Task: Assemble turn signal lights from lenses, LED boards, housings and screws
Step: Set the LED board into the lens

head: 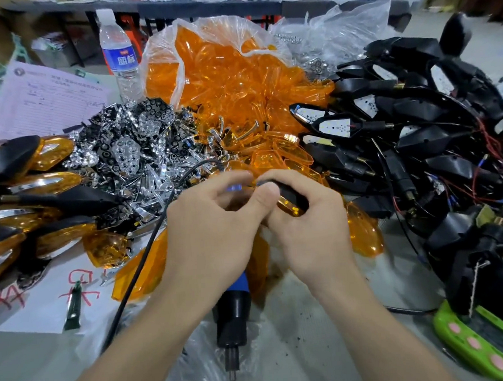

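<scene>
Left hand (214,222) curled half-closed, thumb and fingertips pinching at the near end of a turn signal unit (289,198); right hand (309,231) closed around its black housing, amber lens edge showing below the fingers. Held between both hands, above the electric screwdriver (234,319) on the table. Probably light, rigid, brittle plastic; better gripped by the housing than the slick lens.
</scene>
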